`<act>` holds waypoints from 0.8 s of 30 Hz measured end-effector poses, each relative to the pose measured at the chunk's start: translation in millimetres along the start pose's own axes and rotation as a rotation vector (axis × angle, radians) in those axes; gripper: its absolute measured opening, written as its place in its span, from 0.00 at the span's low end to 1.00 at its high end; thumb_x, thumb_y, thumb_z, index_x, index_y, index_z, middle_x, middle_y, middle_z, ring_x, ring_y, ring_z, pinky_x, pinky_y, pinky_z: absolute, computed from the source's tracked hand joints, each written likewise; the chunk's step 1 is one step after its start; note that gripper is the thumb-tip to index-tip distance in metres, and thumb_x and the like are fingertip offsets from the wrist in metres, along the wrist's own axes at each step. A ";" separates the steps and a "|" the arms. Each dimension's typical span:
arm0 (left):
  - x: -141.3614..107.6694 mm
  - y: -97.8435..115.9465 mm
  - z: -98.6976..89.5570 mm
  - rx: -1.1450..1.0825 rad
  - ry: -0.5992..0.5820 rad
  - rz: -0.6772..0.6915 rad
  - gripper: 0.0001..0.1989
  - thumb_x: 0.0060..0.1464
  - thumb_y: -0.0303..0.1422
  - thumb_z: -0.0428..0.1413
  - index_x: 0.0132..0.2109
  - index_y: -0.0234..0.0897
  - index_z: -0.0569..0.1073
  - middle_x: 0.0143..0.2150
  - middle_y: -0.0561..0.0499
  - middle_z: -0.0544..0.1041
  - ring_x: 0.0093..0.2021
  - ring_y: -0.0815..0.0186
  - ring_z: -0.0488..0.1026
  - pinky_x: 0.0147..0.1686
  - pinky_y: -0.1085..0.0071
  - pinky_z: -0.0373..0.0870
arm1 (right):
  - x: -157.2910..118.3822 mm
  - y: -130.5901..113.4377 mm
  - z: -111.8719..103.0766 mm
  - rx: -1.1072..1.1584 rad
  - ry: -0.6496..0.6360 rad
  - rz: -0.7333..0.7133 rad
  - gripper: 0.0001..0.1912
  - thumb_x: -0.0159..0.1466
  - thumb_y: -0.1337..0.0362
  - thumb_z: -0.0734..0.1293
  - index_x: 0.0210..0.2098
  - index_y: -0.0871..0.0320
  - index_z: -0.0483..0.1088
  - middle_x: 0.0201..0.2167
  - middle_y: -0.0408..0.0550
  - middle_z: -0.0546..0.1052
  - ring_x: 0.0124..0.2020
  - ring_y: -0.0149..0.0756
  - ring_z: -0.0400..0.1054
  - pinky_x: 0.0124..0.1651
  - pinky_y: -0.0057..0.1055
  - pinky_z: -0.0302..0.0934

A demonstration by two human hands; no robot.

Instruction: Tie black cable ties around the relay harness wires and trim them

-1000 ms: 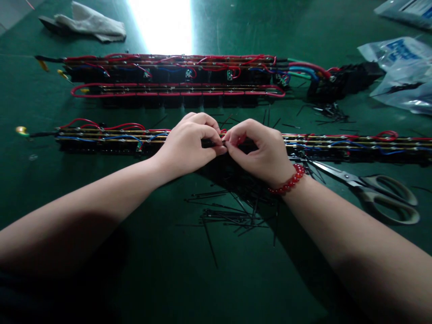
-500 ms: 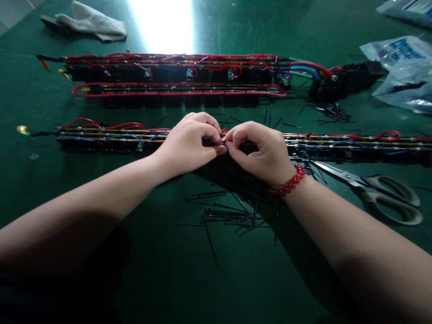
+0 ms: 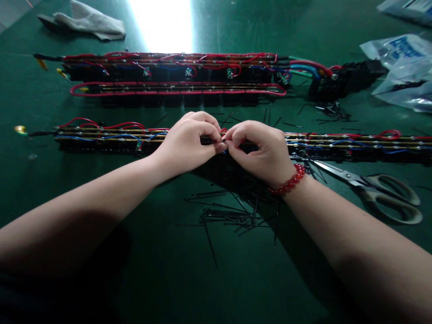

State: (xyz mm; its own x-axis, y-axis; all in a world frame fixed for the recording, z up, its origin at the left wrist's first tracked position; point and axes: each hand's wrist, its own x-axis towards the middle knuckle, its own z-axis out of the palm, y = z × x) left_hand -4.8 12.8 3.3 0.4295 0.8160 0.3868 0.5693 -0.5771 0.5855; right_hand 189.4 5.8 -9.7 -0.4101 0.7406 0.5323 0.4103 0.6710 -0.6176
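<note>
Though loose, ties (image 3: 231, 217) near wired strip (image 3: 317, 143).

no text can be read. the near bag (image 3: 401, 72) at the right bears blue print (image 3: 404, 47), too blurred to make out; the far bag (image 3: 398, 10), in the top right corner, has a pale patch (image 3: 419, 9) with marks too small to tell.
</note>
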 end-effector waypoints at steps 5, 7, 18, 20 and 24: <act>0.5 0.5 -0.8 -0.004 -0.004 -0.010 0.07 0.53 0.35 0.61 0.29 0.38 0.78 0.39 0.51 0.79 0.42 0.64 0.74 0.49 0.60 0.71 | 0.0 -0.1 0.0 -0.009 -0.002 0.010 0.08 0.60 0.70 0.65 0.26 0.54 0.64 0.29 0.43 0.74 0.35 0.35 0.70 0.40 0.35 0.65; 0.4 0.7 -0.8 -0.005 -0.006 -0.015 0.07 0.53 0.34 0.61 0.29 0.38 0.78 0.39 0.51 0.79 0.42 0.64 0.74 0.49 0.60 0.71 | 0.2 -0.4 0.0 -0.011 0.002 0.013 0.08 0.60 0.70 0.65 0.26 0.54 0.64 0.29 0.43 0.74 0.34 0.34 0.70 0.40 0.34 0.65; -1.0 0.6 0.9 -0.008 0.028 -0.021 0.05 0.52 0.33 0.62 0.30 0.38 0.79 0.38 0.51 0.79 0.41 0.64 0.74 0.49 0.61 0.71 | 0.6 -0.9 -2.8 -0.018 -0.076 0.024 0.11 0.56 0.70 0.67 0.38 0.54 0.69 0.33 0.42 0.74 0.30 0.30 0.66 0.35 0.31 0.63; -1.1 0.9 1.1 -0.003 0.029 -0.024 0.05 0.52 0.33 0.62 0.30 0.38 0.78 0.39 0.51 0.79 0.41 0.64 0.74 0.48 0.61 0.71 | 0.5 -0.6 -2.3 -0.041 -0.087 0.024 0.12 0.56 0.69 0.68 0.39 0.53 0.69 0.33 0.41 0.74 0.29 0.30 0.65 0.35 0.31 0.62; -1.4 1.2 1.4 0.024 0.028 -0.032 0.04 0.52 0.32 0.61 0.30 0.38 0.78 0.39 0.51 0.79 0.42 0.63 0.74 0.48 0.61 0.71 | 1.0 -1.4 -1.1 -0.074 -0.083 0.013 0.09 0.58 0.67 0.69 0.39 0.53 0.69 0.32 0.42 0.73 0.28 0.30 0.64 0.34 0.31 0.62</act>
State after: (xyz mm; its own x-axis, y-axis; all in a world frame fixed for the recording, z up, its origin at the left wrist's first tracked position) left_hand -3.8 10.9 2.5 0.3913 0.8347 0.3876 0.5991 -0.5508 0.5812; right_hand 189.4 5.6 -7.7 -0.4691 0.7458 0.4730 0.4737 0.6645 -0.5779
